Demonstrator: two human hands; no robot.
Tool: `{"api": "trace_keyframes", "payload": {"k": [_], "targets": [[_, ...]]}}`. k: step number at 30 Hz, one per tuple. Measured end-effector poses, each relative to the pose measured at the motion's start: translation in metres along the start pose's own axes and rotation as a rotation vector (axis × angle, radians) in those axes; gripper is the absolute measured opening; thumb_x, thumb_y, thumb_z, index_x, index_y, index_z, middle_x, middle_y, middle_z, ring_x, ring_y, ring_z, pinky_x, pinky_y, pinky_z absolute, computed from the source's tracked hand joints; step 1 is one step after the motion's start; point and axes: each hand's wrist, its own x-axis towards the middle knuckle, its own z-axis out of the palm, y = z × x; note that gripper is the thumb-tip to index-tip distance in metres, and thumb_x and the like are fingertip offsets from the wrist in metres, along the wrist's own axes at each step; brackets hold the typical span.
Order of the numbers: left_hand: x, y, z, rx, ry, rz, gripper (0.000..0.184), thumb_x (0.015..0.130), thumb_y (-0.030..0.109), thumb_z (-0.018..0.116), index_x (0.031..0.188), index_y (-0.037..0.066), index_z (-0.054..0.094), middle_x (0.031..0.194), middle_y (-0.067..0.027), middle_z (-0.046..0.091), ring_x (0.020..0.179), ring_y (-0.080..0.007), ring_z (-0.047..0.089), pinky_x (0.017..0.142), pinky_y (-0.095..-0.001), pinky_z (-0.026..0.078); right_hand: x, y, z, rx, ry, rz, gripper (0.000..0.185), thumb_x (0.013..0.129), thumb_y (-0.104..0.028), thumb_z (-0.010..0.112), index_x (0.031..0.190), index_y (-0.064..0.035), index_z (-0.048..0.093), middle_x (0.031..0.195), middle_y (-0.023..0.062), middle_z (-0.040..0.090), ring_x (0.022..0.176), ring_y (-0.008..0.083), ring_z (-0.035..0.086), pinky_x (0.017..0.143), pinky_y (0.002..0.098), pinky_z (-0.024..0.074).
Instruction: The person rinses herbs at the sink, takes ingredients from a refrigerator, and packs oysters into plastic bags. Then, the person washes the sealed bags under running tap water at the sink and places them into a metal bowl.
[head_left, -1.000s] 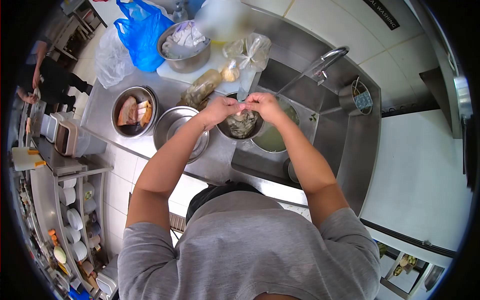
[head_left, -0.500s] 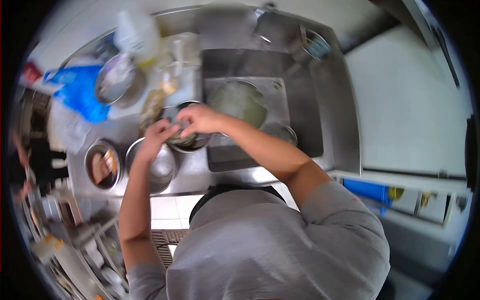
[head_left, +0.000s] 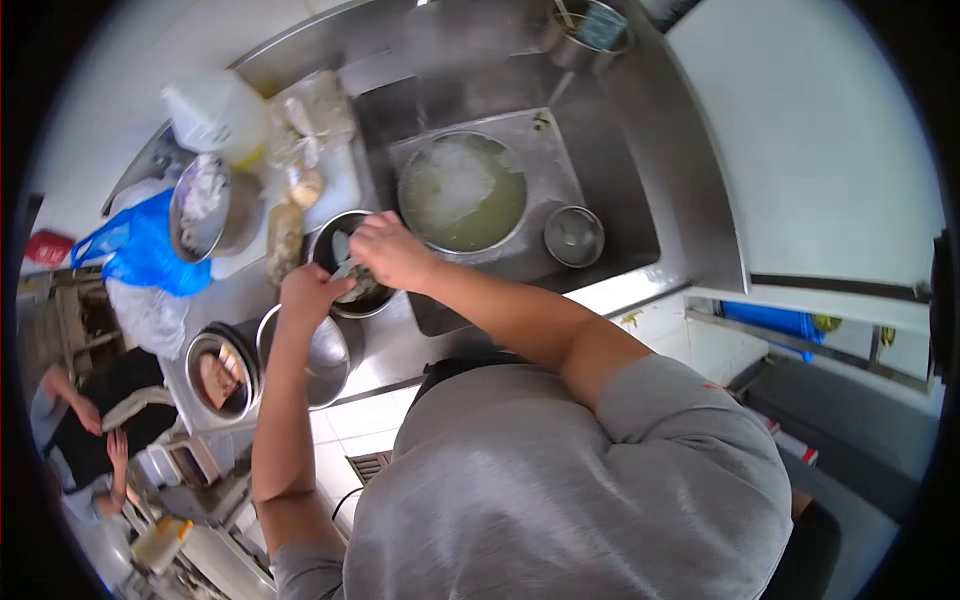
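Note:
Over a round metal bowl [head_left: 322,240], my two hands are close together. My left hand [head_left: 310,298] is closed in a pinch at the bowl's left side, its fingertips on a small pale, wet-looking piece [head_left: 346,268]. From the right, my right hand [head_left: 393,252] reaches across the rim with bent fingers closed on the same piece. Its exact kind is too small to make out. More greyish pieces [head_left: 362,290] lie in the bowl below, partly hidden by my hands. Left of the bowl lies a clear bag of food [head_left: 285,245].
In the sink, a large basin [head_left: 465,195] holds cloudy greenish water, with a small metal bowl [head_left: 574,237] beside it. An empty-looking metal bowl [head_left: 328,350] and a bowl with pinkish pieces [head_left: 218,378] stand nearer me. A blue bag [head_left: 155,245] and jug [head_left: 215,115] sit left. A co-worker's hands [head_left: 105,430] show far left.
The view has shifted, and the co-worker at the left shows more fully. My hands stay over the same bowl, slightly farther apart, with the pale piece now visible between them.

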Motion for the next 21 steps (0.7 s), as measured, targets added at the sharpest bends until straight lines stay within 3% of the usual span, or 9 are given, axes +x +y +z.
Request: {"api": "trace_keyframes", "payload": {"k": [3, 7, 10, 13, 14, 21], "targets": [[-0.002, -0.001, 0.002, -0.006, 0.050, -0.019, 0.045, 0.059, 0.037, 0.081, 0.064, -0.001, 0.058, 0.060, -0.0167, 0.058, 0.056, -0.0306, 0.057, 0.054, -0.0407, 0.043, 0.001, -0.004, 0.001, 0.019, 0.018, 0.001, 0.011, 0.076, -0.014, 0.059, 0.081, -0.0075, 0.052, 0.086, 0.0080, 0.056, 0.095, 0.0279, 0.049, 0.084, 0.0425, 0.0365], [-0.005, -0.006, 0.001, -0.312, -0.098, 0.015, 0.030, 0.070, 0.024, 0.077, 0.079, -0.002, 0.064, 0.066, -0.0092, 0.060, 0.062, -0.0173, 0.056, 0.061, -0.0315, 0.044, 0.007, -0.001, -0.002, 0.020, -0.085, 0.025, 0.010, 0.075, -0.012, 0.059, 0.080, -0.0067, 0.052, 0.085, 0.0086, 0.057, 0.093, 0.0290, 0.051, 0.083, 0.0419, 0.0382], [-0.011, -0.004, 0.005, -0.826, -0.185, -0.068, 0.017, 0.083, 0.012, 0.066, 0.095, -0.001, 0.064, 0.083, 0.0027, 0.061, 0.077, -0.0057, 0.052, 0.069, -0.0230, 0.041, 0.014, 0.001, -0.004, 0.052, -0.132, 0.023, 0.010, 0.074, -0.009, 0.061, 0.079, -0.0065, 0.052, 0.081, 0.0077, 0.059, 0.089, 0.0288, 0.053, 0.081, 0.0406, 0.0394], [-0.008, -0.009, 0.002, -0.850, -0.287, -0.081, 0.020, 0.087, 0.012, 0.061, 0.102, -0.002, 0.063, 0.091, 0.0011, 0.061, 0.084, -0.0058, 0.052, 0.076, -0.0208, 0.040, 0.017, 0.000, -0.006, 0.045, -0.191, 0.014, 0.010, 0.072, -0.008, 0.061, 0.077, -0.0069, 0.052, 0.079, 0.0071, 0.059, 0.089, 0.0282, 0.053, 0.081, 0.0408, 0.0393], [-0.010, -0.006, 0.007, -0.824, -0.224, -0.080, 0.018, 0.086, 0.014, 0.064, 0.094, -0.002, 0.065, 0.081, 0.0015, 0.061, 0.073, -0.0060, 0.050, 0.067, -0.0225, 0.040, 0.018, 0.000, -0.006, 0.042, -0.188, 0.015, 0.009, 0.071, -0.006, 0.060, 0.076, -0.0073, 0.052, 0.079, 0.0070, 0.060, 0.089, 0.0275, 0.053, 0.080, 0.0401, 0.0390], [-0.015, -0.008, 0.005, -0.638, -0.247, -0.075, 0.019, 0.086, 0.019, 0.065, 0.084, 0.000, 0.065, 0.070, 0.0028, 0.056, 0.066, -0.0062, 0.046, 0.061, -0.0238, 0.039, 0.015, 0.000, 0.000, 0.000, -0.228, -0.018, 0.010, 0.069, -0.005, 0.060, 0.076, -0.0073, 0.053, 0.079, 0.0075, 0.061, 0.089, 0.0274, 0.053, 0.080, 0.0396, 0.0383]]}}
